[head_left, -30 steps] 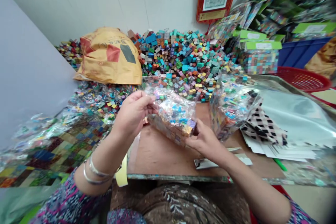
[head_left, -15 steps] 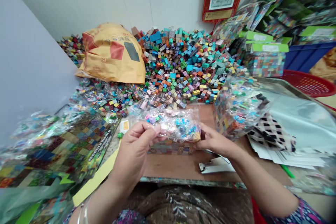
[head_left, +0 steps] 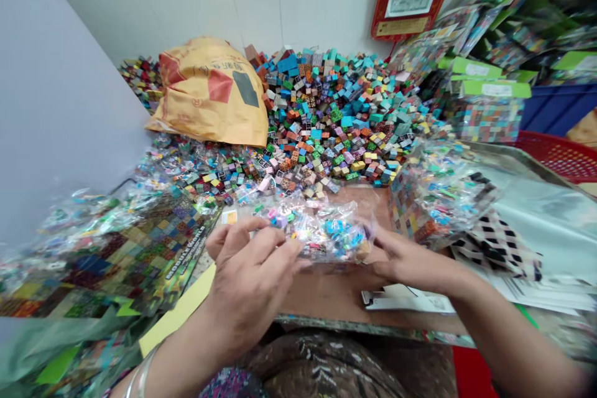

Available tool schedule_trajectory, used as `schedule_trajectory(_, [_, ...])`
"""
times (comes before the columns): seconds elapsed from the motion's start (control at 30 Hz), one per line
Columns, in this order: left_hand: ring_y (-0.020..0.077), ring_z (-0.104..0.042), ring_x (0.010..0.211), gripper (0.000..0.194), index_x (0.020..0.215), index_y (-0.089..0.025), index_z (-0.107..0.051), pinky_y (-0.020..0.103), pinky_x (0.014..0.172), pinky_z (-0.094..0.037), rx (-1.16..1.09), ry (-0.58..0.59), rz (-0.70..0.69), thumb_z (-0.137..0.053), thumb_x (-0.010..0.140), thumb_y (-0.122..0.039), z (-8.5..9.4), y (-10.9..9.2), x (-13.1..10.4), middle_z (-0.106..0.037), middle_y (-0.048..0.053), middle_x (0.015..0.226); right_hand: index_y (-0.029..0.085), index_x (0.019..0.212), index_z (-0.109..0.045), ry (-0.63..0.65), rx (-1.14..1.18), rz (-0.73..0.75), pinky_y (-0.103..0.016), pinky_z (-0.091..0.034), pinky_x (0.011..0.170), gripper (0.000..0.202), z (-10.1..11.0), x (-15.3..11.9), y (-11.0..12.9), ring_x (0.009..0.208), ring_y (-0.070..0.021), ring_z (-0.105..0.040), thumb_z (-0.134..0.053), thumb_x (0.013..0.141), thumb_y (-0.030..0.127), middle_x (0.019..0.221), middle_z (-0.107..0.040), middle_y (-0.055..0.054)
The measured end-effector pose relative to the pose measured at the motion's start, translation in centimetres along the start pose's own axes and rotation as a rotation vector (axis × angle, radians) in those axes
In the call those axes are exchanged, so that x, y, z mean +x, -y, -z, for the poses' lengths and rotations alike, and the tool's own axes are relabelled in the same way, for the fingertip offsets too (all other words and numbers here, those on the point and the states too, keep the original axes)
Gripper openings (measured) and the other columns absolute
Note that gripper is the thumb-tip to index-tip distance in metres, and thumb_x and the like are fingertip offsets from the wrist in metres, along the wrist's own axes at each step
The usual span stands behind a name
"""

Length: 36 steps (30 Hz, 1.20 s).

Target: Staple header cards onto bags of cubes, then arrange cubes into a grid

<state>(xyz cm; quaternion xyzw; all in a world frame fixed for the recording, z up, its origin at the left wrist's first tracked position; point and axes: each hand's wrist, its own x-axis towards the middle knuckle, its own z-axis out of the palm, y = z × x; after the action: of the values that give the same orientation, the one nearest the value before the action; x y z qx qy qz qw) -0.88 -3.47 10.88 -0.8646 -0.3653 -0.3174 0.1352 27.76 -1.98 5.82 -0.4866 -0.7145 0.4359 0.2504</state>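
- The left hand (head_left: 254,277) is resting its fingers at the near left part of a clear bag (head_left: 326,236); whether it is pinching the plastic, I cannot tell.
- The right hand (head_left: 403,258) is gripping the bag's right end, its fingers curling around the corner.
- The two hands are staying apart, with the bag lying between them, above the brown top of the counter (head_left: 321,298).
- Small pieces, many of them blue, are showing through the plastic.
- A white stapler-like tool (head_left: 410,300) is lying just below the right hand.
- Another filled bag (head_left: 433,199) is standing to the right, beside a checkered cloth (head_left: 497,249).
- Behind the hands, a heap of coloured blocks (head_left: 340,118) is spreading toward the wall, next to a yellow sack (head_left: 212,96).
- A yellow strip (head_left: 175,314) is lying left of the left forearm.
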Motion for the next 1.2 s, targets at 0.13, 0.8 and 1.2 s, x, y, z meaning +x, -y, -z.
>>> schedule_trajectory(0.13, [0.0234,-0.058,0.099,0.008,0.085,-0.023,-0.065,0.039,0.087,-0.043,-0.021,-0.084,-0.033,-0.063,0.089,-0.016,-0.4,0.1,0.7,-0.072,-0.002,0.083,0.021,0.125,-0.061,-0.465,-0.289,0.093,-0.049,-0.044,0.104,0.041,2.7,-1.6,5.4,0.12,-0.0279,-0.059,-0.052,0.086,0.025,0.127,-0.065,-0.011])
schedule_trajectory(0.8, [0.0171,-0.063,0.079,0.014,0.089,-0.024,-0.063,0.035,0.082,-0.041,0.004,-0.11,-0.109,-0.064,0.086,-0.011,0.7,1.3,1.2,-0.071,-0.003,0.082,0.014,0.087,-0.069,0.177,-0.95,0.48,-0.027,-0.035,0.065,0.019,0.0,10.1,14.4,0.074,-0.0148,-0.053,-0.051,0.085,0.01,0.082,-0.067,-0.007])
schedule_trajectory(1.2, [0.0181,-0.066,0.076,0.01,0.082,-0.022,-0.064,0.038,0.083,-0.041,0.052,-0.089,-0.152,-0.061,0.091,-0.018,0.4,1.7,2.6,-0.076,-0.001,0.086,0.015,0.087,-0.072,0.353,-0.882,0.431,-0.024,-0.033,0.059,0.024,0.4,10.0,15.6,0.061,-0.0102,-0.045,-0.051,0.081,0.007,0.075,-0.067,-0.002])
